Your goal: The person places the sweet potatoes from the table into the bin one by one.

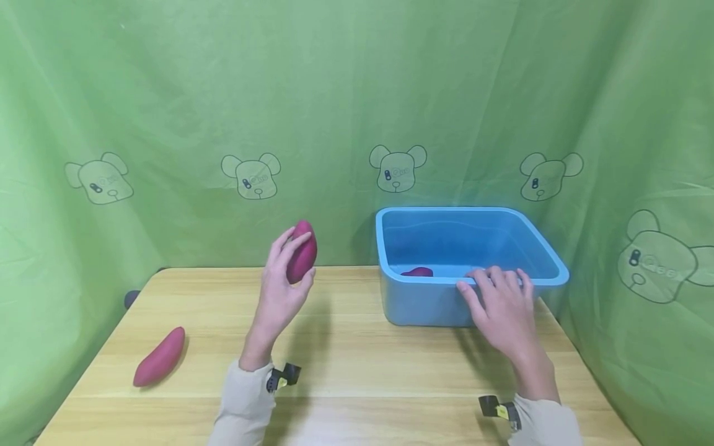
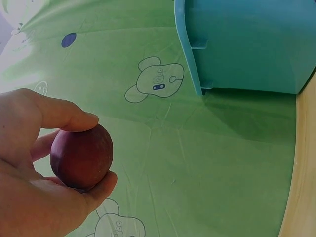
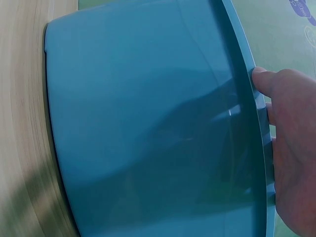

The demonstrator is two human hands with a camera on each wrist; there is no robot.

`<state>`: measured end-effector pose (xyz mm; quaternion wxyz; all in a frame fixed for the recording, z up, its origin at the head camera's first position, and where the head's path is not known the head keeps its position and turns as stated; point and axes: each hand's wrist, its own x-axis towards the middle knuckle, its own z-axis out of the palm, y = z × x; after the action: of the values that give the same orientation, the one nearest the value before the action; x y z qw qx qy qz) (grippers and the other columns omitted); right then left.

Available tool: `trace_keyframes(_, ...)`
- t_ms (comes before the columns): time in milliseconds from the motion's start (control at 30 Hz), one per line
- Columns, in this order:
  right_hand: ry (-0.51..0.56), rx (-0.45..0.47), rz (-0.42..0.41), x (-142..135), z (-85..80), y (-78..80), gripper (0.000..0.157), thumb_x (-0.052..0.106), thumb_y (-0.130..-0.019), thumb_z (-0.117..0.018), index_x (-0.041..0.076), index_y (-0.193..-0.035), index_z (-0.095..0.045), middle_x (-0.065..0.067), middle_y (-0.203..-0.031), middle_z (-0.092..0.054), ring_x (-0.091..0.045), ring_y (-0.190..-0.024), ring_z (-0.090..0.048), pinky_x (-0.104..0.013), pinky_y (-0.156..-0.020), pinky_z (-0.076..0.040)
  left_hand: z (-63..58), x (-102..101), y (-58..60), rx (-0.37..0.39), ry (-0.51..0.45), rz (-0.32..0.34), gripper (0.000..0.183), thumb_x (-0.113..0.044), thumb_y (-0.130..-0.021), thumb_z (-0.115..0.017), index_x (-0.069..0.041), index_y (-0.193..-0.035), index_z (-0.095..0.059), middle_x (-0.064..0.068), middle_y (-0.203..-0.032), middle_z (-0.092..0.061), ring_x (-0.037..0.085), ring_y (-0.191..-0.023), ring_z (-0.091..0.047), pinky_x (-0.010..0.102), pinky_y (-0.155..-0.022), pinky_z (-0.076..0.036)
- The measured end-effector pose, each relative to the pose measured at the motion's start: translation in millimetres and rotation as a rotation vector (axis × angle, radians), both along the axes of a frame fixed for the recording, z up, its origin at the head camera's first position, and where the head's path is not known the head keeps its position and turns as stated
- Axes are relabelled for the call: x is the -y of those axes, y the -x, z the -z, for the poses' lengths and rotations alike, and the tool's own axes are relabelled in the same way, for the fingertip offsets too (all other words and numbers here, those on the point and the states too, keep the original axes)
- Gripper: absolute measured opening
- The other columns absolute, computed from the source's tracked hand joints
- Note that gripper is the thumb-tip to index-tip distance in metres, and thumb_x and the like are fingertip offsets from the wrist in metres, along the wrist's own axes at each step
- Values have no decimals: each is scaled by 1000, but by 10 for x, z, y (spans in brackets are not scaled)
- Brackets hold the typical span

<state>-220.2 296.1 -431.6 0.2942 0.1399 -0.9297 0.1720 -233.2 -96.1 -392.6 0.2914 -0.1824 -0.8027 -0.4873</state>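
The tub [image 1: 426, 303] mostly hides one sweet potato [image 1: 418, 272]. The left hand [image 1: 279, 280] pinches another sweet potato [image 1: 304, 255], smooth and purplish-red, partly covered by fingers, above the bench [image 1: 368, 378]; the right hand [image 1: 504, 310] grips the tub's rim.

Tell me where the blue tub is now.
In the head view, the blue tub stands at the back right of the table, with the right hand on its near rim.

A green curtain [image 1: 323, 80] shows outlined animal heads [image 1: 397, 172]; a wood-grained table [image 1: 362, 371] adjoins it.
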Motion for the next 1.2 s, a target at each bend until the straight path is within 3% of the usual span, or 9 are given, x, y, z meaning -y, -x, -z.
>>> trace_keyframes(767,4,6,22,-13,5,-24,37,39,-105,-55,7,-120,-64,-21,-115,-60,-46,-117,-46,-72,-116,-10,38,-179,37,-4,21,84,65,9,-84,-72,-13,-143,-59,16,-157,-40,43,-132,-49,52,-100,-53)
trace_keyframes(1200,-3,3,5,19,-14,-14,37,39,-105,-54,6,-121,-64,-21,-115,-60,-47,-117,-46,-73,-115,-11,59,-237,26,-12,18,94,65,9,-82,-73,-11,-142,-60,18,-156,-41,43,-131,-51,52,-100,-53)
